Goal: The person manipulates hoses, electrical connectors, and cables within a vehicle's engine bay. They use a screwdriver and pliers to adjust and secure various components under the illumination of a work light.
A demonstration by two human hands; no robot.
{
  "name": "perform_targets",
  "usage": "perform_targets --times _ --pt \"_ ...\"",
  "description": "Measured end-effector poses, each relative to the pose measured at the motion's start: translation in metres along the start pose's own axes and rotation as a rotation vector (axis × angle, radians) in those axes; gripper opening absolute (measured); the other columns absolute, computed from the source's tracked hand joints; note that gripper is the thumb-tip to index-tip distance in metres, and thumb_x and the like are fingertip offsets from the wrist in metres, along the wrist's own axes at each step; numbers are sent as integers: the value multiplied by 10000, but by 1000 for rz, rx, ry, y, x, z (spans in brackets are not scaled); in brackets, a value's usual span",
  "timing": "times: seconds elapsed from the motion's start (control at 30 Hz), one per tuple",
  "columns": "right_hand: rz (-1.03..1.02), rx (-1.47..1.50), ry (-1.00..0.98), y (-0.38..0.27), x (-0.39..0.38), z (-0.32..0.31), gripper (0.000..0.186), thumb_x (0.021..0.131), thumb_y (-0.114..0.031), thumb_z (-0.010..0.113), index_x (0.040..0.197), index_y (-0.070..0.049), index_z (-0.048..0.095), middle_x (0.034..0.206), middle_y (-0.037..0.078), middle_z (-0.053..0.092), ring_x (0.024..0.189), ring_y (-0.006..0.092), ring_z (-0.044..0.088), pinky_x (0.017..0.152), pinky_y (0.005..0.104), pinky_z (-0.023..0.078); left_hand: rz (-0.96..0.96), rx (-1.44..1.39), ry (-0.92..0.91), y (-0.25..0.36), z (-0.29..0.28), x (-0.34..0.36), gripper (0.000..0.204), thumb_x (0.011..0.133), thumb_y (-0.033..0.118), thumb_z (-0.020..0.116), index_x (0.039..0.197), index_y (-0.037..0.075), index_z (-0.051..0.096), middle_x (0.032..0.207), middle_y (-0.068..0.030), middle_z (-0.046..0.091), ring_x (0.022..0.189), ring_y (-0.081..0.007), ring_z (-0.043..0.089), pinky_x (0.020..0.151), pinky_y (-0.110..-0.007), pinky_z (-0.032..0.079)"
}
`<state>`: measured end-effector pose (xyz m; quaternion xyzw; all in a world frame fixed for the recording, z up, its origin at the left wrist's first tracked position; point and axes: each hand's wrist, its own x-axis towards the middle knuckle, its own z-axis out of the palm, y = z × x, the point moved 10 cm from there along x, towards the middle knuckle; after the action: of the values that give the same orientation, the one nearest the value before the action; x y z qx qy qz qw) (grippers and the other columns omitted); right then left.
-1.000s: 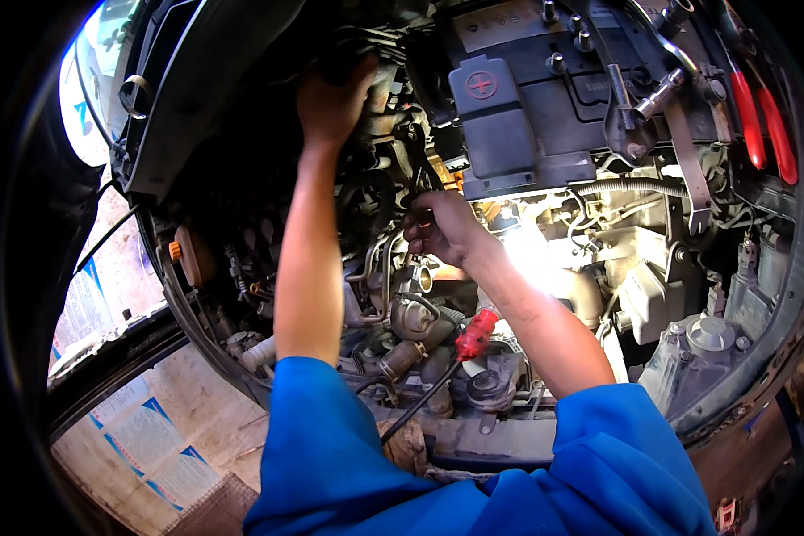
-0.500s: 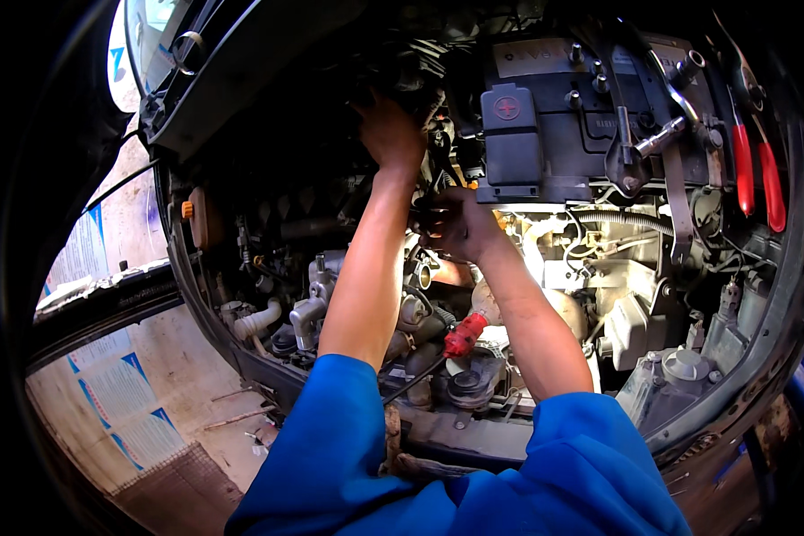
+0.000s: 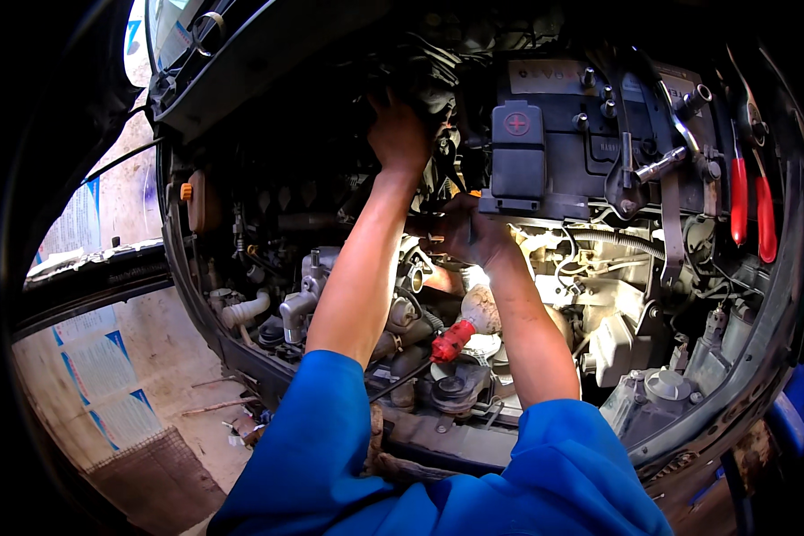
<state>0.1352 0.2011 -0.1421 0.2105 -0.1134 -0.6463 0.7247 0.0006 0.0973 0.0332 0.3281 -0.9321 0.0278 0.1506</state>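
My left hand reaches deep into the dark back of a car engine bay. Two of its fingers show stretched and apart; shadow hides the other fingertips and whatever they touch. Nearer and to the right, my right hand is curled among the hoses just left of the black battery. What its closed fingers grip is hidden. Below that hand a bright metal pipe opening shows, with a skin-coloured patch beside it that I cannot make out. A red-wrapped part lies between my forearms, under bright light.
Several sockets and a ratchet lie on the battery. Red-handled pliers rest at its right. A grey metal pipe fitting stands left of my left forearm. The front body rail runs below my arms, and a ribbed conduit passes below the battery.
The whole view has shifted slightly, with the battery and tools lower and to the right. My right hand has turned a little and sits lower; my left hand stays in the same dark area.
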Motion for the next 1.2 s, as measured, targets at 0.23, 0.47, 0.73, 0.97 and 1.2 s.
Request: perform_targets --times 0.23,0.47,0.73,0.97,1.2 --pt "-303 -318 -144 -8 -24 54 229 884 -276 627 787 -69 641 715 83 629 780 277 644 859 672 446 79 8 -49 -6 14 11 1044 607 384 860 1408 18 299 1353 -280 428 963 -390 639 723 -449 570" --pt "-269 -258 221 1 -7 26 198 891 -207 505 956 -44 599 910 170 632 888 325 619 913 618 447 149 -103 -69 0 5 15 871 639 406 837 1329 51 443 1393 -265 399 1139 -413 544 779 -457 556" --pt "-337 -318 421 4 -10 25 227 911 -230 462 1037 -70 564 861 149 601 725 275 568 679 437 472 231 -124 48 4 -6 9 952 611 313 862 1373 74 344 1240 -259 488 891 -416 633 694 -466 564" --pt "-309 -216 429 13 -7 28 124 882 -187 482 933 -81 521 736 100 510 615 221 466 575 359 390 237 -155 26 -1 0 9 957 611 396 846 1369 52 375 1278 -279 476 1085 -427 553 760 -469 553" --pt "-300 -4 460 21 6 30 107 761 -97 481 762 -84 375 686 41 412 553 130 363 477 282 281 306 -139 112 0 -5 3 950 591 354 868 1360 66 391 1218 -267 502 834 -393 641 647 -450 551"
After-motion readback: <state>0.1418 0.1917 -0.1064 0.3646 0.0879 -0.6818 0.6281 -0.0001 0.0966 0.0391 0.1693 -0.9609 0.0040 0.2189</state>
